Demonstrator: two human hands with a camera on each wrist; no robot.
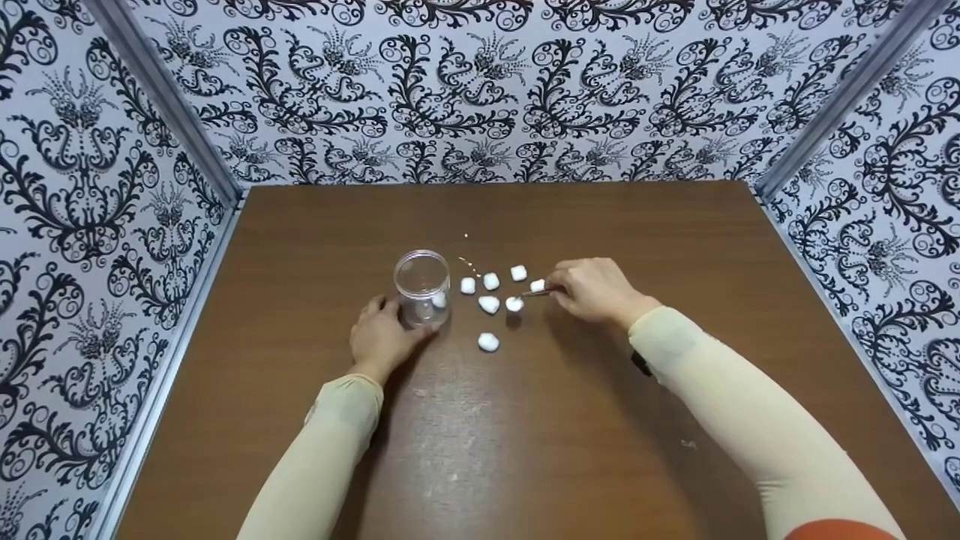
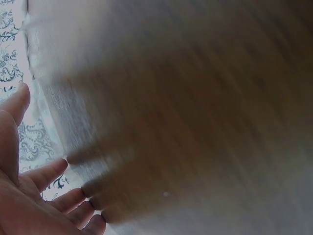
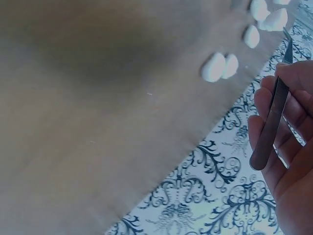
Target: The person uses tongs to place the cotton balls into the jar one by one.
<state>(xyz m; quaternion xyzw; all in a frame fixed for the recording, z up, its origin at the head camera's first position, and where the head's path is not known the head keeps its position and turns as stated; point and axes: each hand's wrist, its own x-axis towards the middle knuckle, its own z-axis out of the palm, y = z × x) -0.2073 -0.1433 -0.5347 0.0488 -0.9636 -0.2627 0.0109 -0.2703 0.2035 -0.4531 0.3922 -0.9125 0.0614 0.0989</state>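
A clear plastic jar (image 1: 421, 285) stands upright with a cotton ball (image 1: 439, 300) visible inside. My left hand (image 1: 382, 337) grips its lower part, fingers on the left and thumb near the front right. In the left wrist view, that hand's fingers (image 2: 51, 174) are spread in a curve by the tabletop. My right hand (image 1: 596, 289) pinches metal tweezers (image 3: 274, 120) between thumb and fingers. At the tweezers' tips is a cotton ball (image 1: 514, 304), with a shadow below it. Several more cotton balls (image 1: 489, 304) lie between the jar and my right hand.
Another cotton ball (image 1: 488, 342) lies nearer the front of the brown table (image 1: 480, 450). Small white specks (image 1: 469, 262) are scattered behind the jar's right side. Patterned panels (image 1: 487, 90) enclose the back and sides.
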